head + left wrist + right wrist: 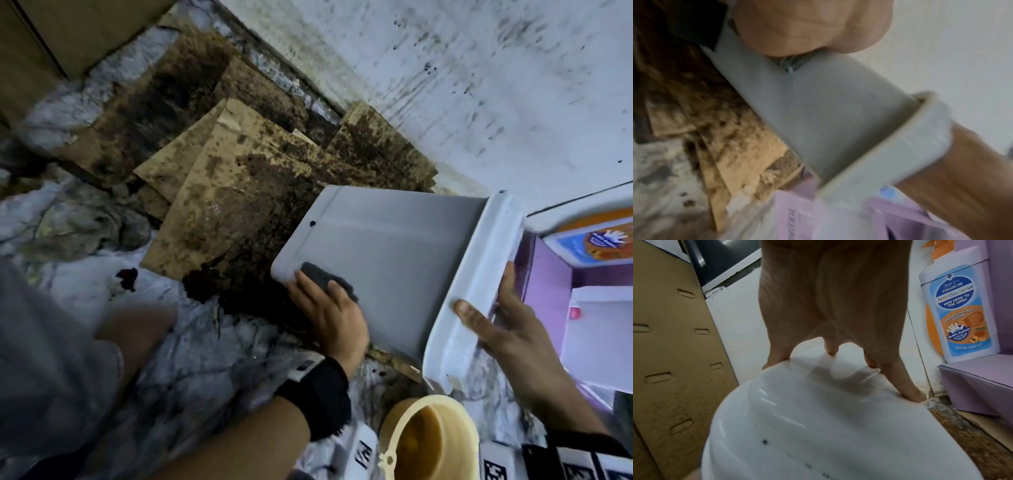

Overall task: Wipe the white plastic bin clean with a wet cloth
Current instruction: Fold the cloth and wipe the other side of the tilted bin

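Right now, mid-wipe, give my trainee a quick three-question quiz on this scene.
1. True or false: the left hand presses the dark cloth against the outside wall of the white bin.
2. Where does the right hand hold the bin? A) by its rim B) by its base C) not at all
3. Fill in: the round container at the bottom of the head view, below the bin's rim, is a cream ______.

Key: 1 true; 2 A; 3 bucket.
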